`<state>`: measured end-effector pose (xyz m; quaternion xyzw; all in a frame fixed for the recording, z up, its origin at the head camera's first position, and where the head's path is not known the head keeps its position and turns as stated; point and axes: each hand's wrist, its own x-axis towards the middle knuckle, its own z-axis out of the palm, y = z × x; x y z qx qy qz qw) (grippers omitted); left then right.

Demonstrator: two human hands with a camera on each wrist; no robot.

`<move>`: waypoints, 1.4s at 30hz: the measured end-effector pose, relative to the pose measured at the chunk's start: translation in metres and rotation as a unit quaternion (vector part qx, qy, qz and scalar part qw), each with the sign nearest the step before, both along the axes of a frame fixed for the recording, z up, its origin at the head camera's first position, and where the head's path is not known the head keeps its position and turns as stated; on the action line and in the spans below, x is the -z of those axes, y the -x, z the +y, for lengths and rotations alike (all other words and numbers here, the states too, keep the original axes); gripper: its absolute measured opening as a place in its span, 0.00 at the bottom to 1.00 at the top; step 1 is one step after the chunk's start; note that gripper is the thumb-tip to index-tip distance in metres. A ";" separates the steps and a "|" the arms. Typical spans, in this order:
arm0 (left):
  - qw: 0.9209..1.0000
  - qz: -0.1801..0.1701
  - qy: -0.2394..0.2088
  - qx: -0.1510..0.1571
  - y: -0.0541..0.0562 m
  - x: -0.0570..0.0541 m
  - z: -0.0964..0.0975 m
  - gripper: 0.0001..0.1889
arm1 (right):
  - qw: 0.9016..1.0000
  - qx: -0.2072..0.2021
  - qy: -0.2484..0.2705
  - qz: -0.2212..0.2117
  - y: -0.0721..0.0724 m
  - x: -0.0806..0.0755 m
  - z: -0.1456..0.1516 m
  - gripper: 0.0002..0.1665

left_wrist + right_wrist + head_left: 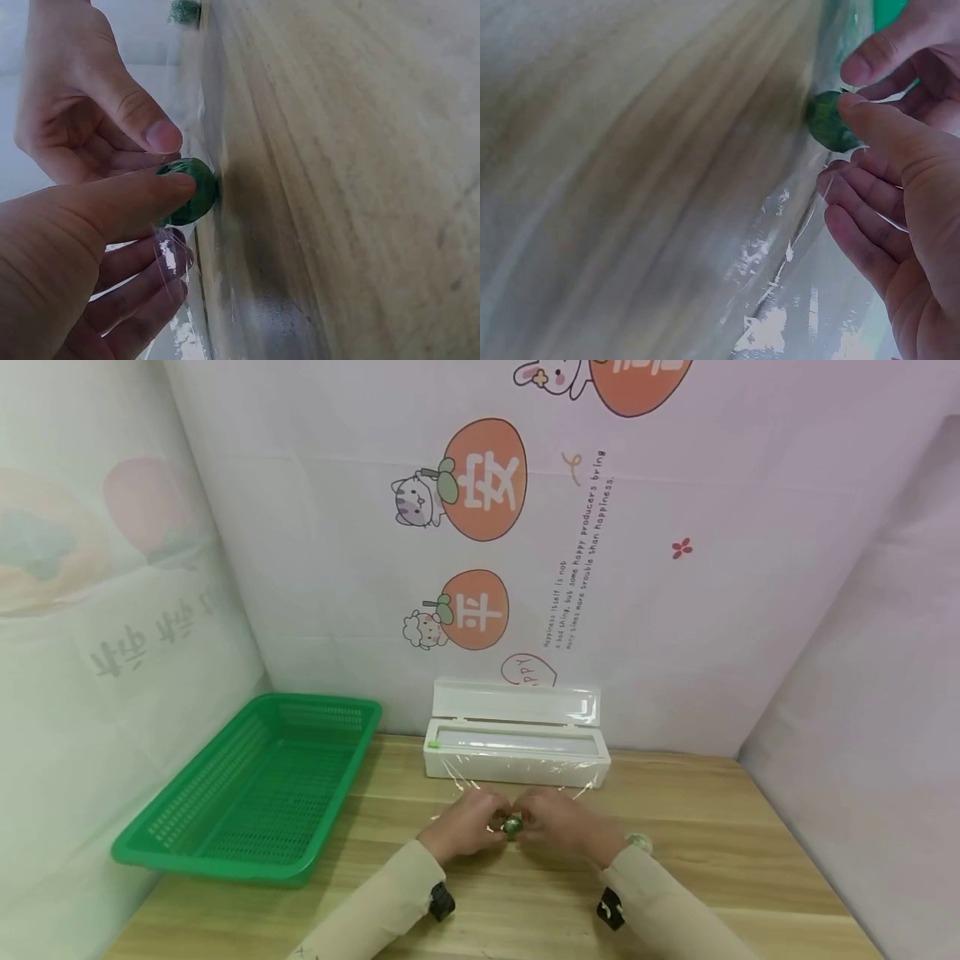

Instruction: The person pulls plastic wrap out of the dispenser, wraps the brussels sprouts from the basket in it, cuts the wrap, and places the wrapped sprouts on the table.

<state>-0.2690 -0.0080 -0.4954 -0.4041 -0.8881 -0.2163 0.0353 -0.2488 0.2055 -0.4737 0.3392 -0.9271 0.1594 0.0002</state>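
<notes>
A small, round green ball, mottled on its surface, sits low over the wooden table between both hands. My left hand holds it from the left, its thumb lying on the ball in the left wrist view. From the other side my right hand holds it too, thumb tip against the ball in the right wrist view. Clear cling film stretches around the ball and over the fingers. It runs back to a white cling film dispenser whose lid stands raised.
A second pale green ball lies beside the right sleeve, partly hidden by it. On the left stands a green plastic basket with slotted walls. A light green slider sits at the dispenser's left end. Printed white sheets enclose the table.
</notes>
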 end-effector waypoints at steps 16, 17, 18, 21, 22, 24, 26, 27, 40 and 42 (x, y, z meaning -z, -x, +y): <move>1.000 0.017 -0.013 -0.008 0.007 -0.004 0.003 0.12 | 0.996 -0.027 0.059 -0.058 0.015 0.010 0.003 0.04; 1.000 0.021 -0.009 -0.007 0.005 -0.005 0.004 0.13 | 0.996 -0.029 0.058 -0.054 0.017 0.010 0.004 0.03; 1.000 0.025 -0.004 -0.006 0.004 -0.006 0.005 0.15 | 0.997 -0.030 0.057 -0.049 0.019 0.010 0.005 0.03; 0.999 0.035 0.014 0.001 0.003 -0.005 0.009 0.18 | 0.998 -0.029 0.050 -0.036 0.022 0.010 0.008 0.05; 0.999 0.036 0.019 0.001 0.003 -0.005 0.009 0.18 | 0.998 -0.029 0.047 -0.035 0.022 0.009 0.009 0.06; 0.999 0.040 0.024 -0.007 0.003 -0.003 0.010 0.17 | 0.998 -0.023 0.043 -0.040 0.022 0.008 0.010 0.07; 0.999 0.041 0.023 -0.010 0.005 -0.002 0.010 0.15 | 0.999 -0.013 0.037 -0.036 0.021 0.006 0.010 0.09; 0.999 0.040 0.021 -0.010 0.006 -0.002 0.010 0.14 | 0.999 -0.008 0.035 -0.032 0.021 0.005 0.010 0.10; 0.998 -0.057 -0.012 -0.009 0.028 -0.002 0.012 0.09 | 0.999 -0.009 0.022 0.034 0.021 0.000 0.006 0.19; 0.999 -0.052 -0.010 -0.004 0.031 -0.002 0.011 0.10 | 0.999 -0.008 0.022 0.042 0.023 0.004 0.003 0.18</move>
